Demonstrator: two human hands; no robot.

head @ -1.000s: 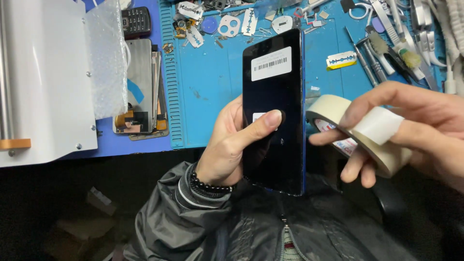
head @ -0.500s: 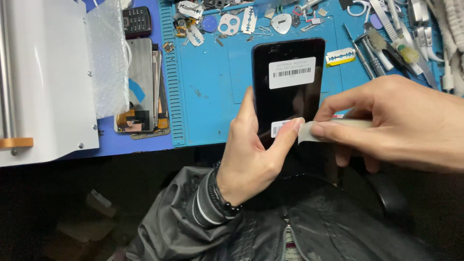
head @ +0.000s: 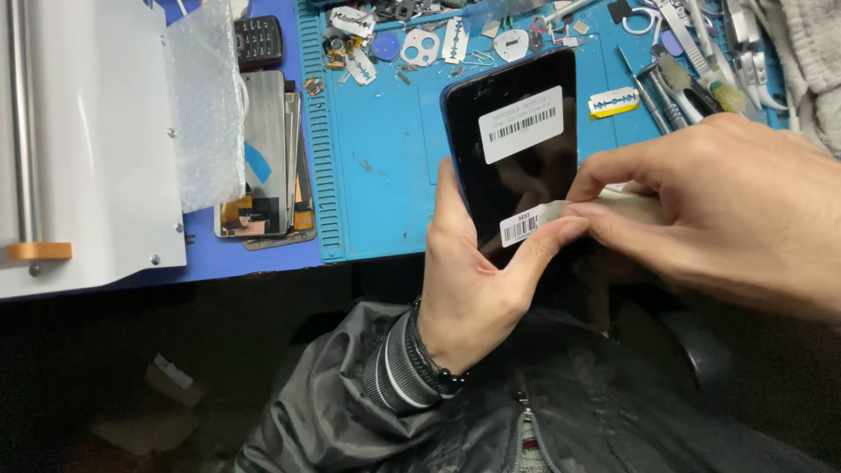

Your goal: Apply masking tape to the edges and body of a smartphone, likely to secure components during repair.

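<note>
Left hand [head: 473, 280] rises from lower centre, palm up, thumb and fingers clasping the smartphone [head: 526, 149]. Right hand [head: 727, 210] comes from the phone's right, fingertips pinched at its lower edge.

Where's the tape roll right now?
Head view, right of centre: the tape roll sits under the right hand, its edge against the phone held by the left hand.

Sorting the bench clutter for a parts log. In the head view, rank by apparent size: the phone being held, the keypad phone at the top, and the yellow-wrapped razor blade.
1. Held phone: largest, though it sits nearer the camera.
2. Keypad phone: partly cut off at the top edge.
3. Yellow-wrapped razor blade: smallest.
</note>
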